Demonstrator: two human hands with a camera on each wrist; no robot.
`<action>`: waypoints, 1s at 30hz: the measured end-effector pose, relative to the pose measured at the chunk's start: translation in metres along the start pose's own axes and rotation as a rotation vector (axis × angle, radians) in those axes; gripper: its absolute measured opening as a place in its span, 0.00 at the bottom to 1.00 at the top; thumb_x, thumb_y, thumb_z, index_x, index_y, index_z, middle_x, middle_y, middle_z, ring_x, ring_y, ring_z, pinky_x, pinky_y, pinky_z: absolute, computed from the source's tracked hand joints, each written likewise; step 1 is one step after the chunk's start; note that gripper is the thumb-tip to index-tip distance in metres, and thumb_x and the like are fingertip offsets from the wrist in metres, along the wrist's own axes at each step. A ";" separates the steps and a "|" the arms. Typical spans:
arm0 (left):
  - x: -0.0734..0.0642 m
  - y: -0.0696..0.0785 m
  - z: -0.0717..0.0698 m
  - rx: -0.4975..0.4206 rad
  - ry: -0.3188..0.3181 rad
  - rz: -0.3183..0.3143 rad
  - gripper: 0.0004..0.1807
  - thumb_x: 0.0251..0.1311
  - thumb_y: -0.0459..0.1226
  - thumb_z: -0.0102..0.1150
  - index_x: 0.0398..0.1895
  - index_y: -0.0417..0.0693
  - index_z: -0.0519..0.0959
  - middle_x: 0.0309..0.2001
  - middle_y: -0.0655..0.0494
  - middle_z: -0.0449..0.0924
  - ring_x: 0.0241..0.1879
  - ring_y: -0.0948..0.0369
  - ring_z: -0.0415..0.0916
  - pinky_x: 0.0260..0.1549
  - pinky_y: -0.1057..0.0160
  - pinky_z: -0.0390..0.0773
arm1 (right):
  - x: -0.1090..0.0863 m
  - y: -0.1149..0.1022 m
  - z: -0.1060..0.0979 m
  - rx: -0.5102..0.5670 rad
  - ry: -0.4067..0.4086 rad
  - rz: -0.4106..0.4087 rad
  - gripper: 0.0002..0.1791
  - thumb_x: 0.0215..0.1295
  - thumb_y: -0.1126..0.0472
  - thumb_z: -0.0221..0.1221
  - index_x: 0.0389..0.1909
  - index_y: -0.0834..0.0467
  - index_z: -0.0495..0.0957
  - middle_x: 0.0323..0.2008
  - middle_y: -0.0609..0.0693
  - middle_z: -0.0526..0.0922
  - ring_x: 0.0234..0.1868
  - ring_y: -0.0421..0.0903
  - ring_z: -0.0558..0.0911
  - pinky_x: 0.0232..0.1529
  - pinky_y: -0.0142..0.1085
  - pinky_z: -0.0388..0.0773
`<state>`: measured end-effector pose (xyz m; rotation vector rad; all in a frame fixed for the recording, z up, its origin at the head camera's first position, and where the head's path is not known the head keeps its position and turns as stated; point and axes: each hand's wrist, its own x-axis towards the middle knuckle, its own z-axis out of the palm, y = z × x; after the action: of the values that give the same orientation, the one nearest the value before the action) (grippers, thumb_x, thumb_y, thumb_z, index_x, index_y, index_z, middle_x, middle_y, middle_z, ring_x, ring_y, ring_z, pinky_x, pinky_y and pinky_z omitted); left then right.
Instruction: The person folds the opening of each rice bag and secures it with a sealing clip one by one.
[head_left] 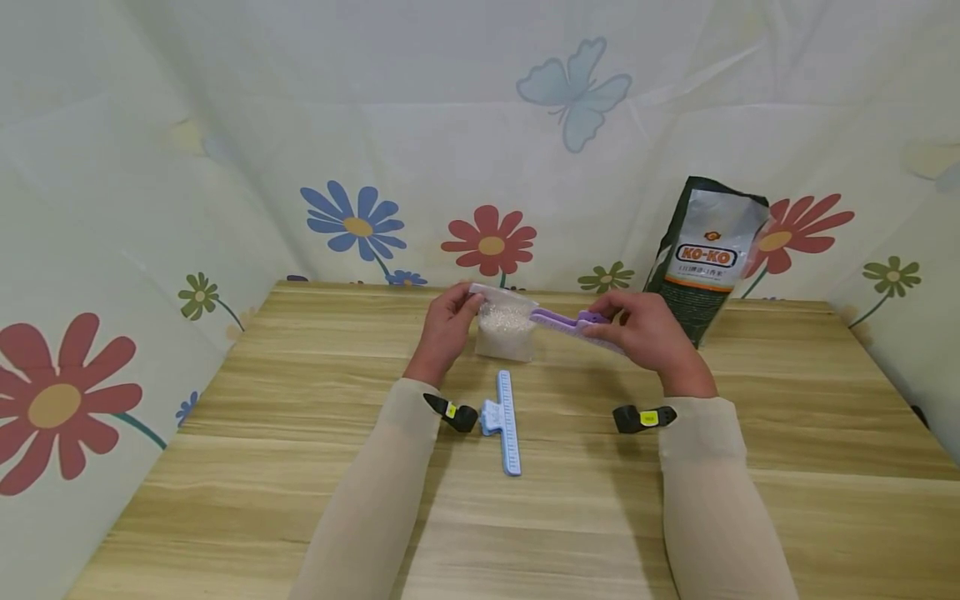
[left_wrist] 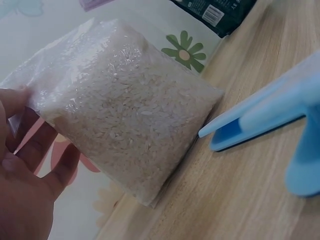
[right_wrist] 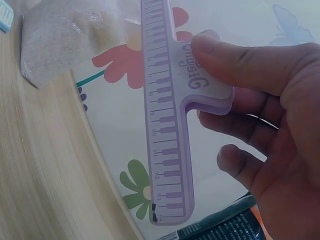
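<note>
A clear plastic bag of rice [head_left: 507, 333] stands upright on the wooden table. My left hand [head_left: 448, 327] pinches its upper left corner between thumb and fingers, as the left wrist view shows too. To the right, my right hand [head_left: 647, 329] grips the handle tab of a purple clip [right_wrist: 167, 115], long and straight with a piano-key pattern. The clip's far end reaches the bag's upper right side in the head view; whether they touch I cannot tell. A light blue clip [head_left: 508, 425] of the same shape lies on the table in front of the bag.
A dark green and silver KO-KO bag [head_left: 705, 250] stands at the back right, just behind my right hand. A flower-printed cloth [head_left: 420, 100] hangs behind the wooden table [head_left: 247, 467].
</note>
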<state>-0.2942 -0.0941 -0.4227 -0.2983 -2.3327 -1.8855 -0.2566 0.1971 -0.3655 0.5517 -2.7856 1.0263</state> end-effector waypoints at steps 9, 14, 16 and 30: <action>-0.001 -0.001 0.000 -0.019 -0.014 -0.006 0.15 0.71 0.45 0.49 0.57 0.56 0.77 0.54 0.56 0.78 0.54 0.59 0.75 0.59 0.55 0.76 | -0.002 -0.001 0.000 0.005 0.061 -0.028 0.09 0.59 0.58 0.67 0.39 0.56 0.83 0.33 0.53 0.84 0.30 0.48 0.75 0.34 0.39 0.73; 0.000 -0.001 0.001 -0.039 -0.021 0.002 0.15 0.71 0.44 0.49 0.56 0.54 0.77 0.54 0.54 0.79 0.54 0.58 0.76 0.59 0.54 0.76 | -0.002 0.001 0.000 0.015 0.098 -0.027 0.08 0.58 0.58 0.68 0.37 0.55 0.84 0.31 0.52 0.84 0.28 0.49 0.74 0.31 0.39 0.71; 0.000 -0.001 0.001 -0.044 -0.027 0.011 0.16 0.71 0.43 0.49 0.57 0.52 0.77 0.54 0.53 0.79 0.54 0.57 0.76 0.59 0.53 0.76 | -0.002 0.001 0.000 0.019 0.107 -0.027 0.08 0.58 0.58 0.68 0.37 0.56 0.84 0.30 0.53 0.84 0.28 0.49 0.74 0.31 0.38 0.71; 0.000 0.001 0.003 -0.045 -0.049 0.000 0.16 0.71 0.43 0.50 0.57 0.50 0.77 0.54 0.51 0.79 0.55 0.58 0.77 0.57 0.54 0.77 | -0.002 0.002 0.001 0.052 0.157 0.021 0.07 0.56 0.61 0.69 0.35 0.58 0.85 0.33 0.56 0.87 0.30 0.48 0.78 0.33 0.38 0.73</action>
<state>-0.2938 -0.0907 -0.4221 -0.3534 -2.3234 -1.9542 -0.2551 0.1984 -0.3681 0.4281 -2.6406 1.0983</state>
